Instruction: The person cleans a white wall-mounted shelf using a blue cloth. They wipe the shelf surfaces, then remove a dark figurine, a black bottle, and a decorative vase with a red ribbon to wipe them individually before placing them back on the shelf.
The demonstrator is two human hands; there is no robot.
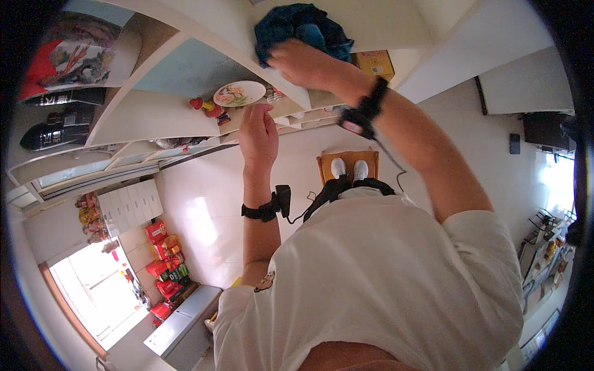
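Note:
My right hand (301, 65) grips a bunched dark blue cloth (320, 32) on an upper board of the white shelf unit (297, 96). The cloth hides part of that hand's fingers. Just right of it, a yellow box (376, 63) stands in a compartment. My left hand (258, 137) is raised in front of a lower compartment, its fingers bent and partly out of sight; whether they touch the shelf is unclear. Beyond it are an oval plate with painted flowers (240, 93) and a red and yellow figurine (207, 106).
Below me, my white shoes (338, 168) stand on a brown stool or chair (327, 162). Dark bottles (55, 134) and a painted vase (93, 62) fill left compartments. Red packages (162, 250) are stacked by a window (93, 283). Cables hang from both wrist straps.

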